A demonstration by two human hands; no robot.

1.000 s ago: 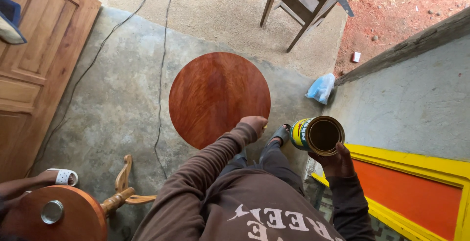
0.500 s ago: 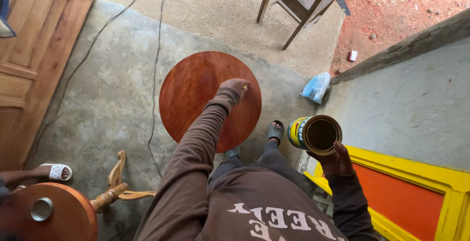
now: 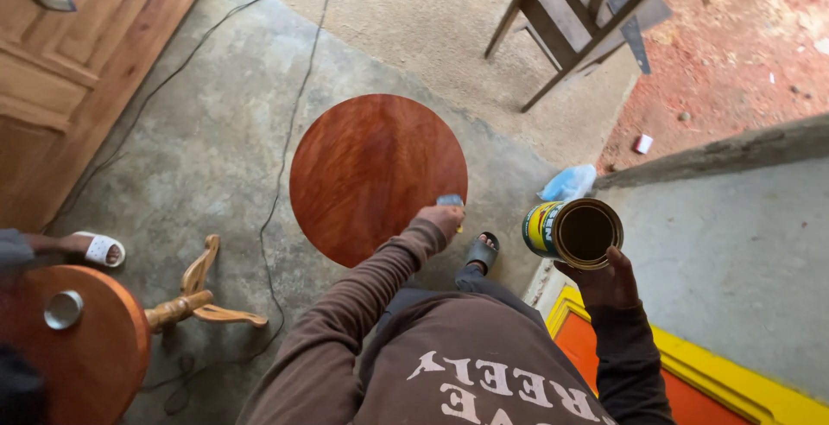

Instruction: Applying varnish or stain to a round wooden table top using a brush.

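Round reddish wooden tabletop (image 3: pixel 371 174) lies frame-centre; left hand (image 3: pixel 442 218) presses blue-tipped applicator (image 3: pixel 450 201) at its lower-right edge, right hand (image 3: pixel 609 282) grips open tin (image 3: pixel 573 233) further right.

The left hand (image 3: pixel 442 217), far out over the round red tabletop (image 3: pixel 377 177) half a second ago, now sits back at its four-o'clock edge.

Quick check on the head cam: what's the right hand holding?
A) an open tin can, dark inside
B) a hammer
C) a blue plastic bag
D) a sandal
A: the right hand grips an open round can from below, its rim up and its inside dark; the blue bag lies on the floor beyond it.
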